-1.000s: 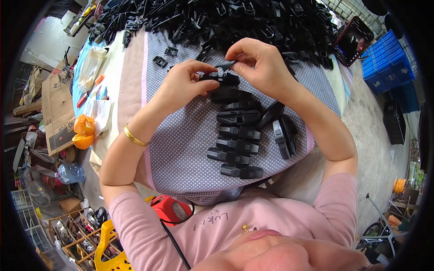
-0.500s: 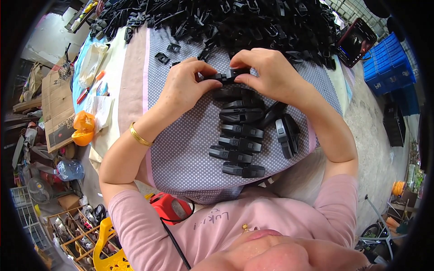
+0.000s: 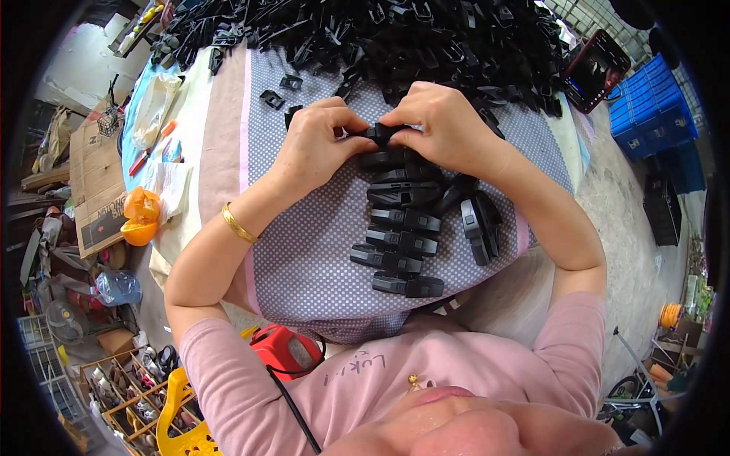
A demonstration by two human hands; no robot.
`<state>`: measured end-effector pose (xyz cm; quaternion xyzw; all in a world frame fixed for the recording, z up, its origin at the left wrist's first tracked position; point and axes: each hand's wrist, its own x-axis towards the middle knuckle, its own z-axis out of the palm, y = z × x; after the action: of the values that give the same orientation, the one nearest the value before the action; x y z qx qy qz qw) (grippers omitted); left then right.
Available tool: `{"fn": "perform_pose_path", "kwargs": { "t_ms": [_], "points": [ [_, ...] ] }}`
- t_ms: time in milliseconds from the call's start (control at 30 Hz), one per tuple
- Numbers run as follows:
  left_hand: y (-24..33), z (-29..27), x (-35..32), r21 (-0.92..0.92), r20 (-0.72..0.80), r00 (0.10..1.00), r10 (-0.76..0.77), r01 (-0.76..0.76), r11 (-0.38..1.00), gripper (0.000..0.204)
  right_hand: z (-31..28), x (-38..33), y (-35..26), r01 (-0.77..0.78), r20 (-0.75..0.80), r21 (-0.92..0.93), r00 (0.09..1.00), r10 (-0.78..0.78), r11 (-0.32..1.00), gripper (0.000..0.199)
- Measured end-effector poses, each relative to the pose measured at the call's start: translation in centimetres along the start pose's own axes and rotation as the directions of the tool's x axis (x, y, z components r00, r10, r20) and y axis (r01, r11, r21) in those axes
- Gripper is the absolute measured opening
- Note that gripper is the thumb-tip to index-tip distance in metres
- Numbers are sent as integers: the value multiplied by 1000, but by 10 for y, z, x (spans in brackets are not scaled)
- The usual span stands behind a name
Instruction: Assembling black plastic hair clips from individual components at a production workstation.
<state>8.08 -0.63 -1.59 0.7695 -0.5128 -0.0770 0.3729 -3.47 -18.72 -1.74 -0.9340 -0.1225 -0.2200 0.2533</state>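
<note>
Above the middle of the cloth-covered table (image 3: 304, 258), my left hand (image 3: 313, 144) and my right hand (image 3: 441, 125) meet at a small black plastic buckle piece (image 3: 380, 134). Each hand pinches one end of it between thumb and forefinger, and my fingers hide most of its shape. Just below my hands, a column of black plastic buckles (image 3: 406, 220) runs toward the table's near edge. To the right of that column, more black buckles (image 3: 480, 228) lie at an angle.
A large heap of loose black plastic parts (image 3: 365, 45) covers the far side. An orange peel (image 3: 141, 216), a red-handled tool (image 3: 138, 163) and plastic bags sit at the left. A phone (image 3: 597, 72) stands at the far right, near blue crates (image 3: 654, 106).
My hands have come closer together, the right one moving slightly left. The black pieces between them, slightly apart before, now sit pressed together. The column of buckles stays in place.
</note>
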Motion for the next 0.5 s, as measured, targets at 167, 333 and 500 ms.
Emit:
{"fn": "perform_pose_path", "kwargs": {
  "t_ms": [167,333,500],
  "points": [
    [4,-5,-2,-52,86,996,-11,15,999,21,-9,0,1,-84,96,106,993,74,991,25],
    [-1,-15,13,-105,225,974,1,24,994,21,-17,3,10,-71,-24,170,997,76,983,19],
    [-33,-42,64,625,-284,935,213,12,780,29,3,10,23,79,-128,-435,981,-148,897,27]
  ]
}}
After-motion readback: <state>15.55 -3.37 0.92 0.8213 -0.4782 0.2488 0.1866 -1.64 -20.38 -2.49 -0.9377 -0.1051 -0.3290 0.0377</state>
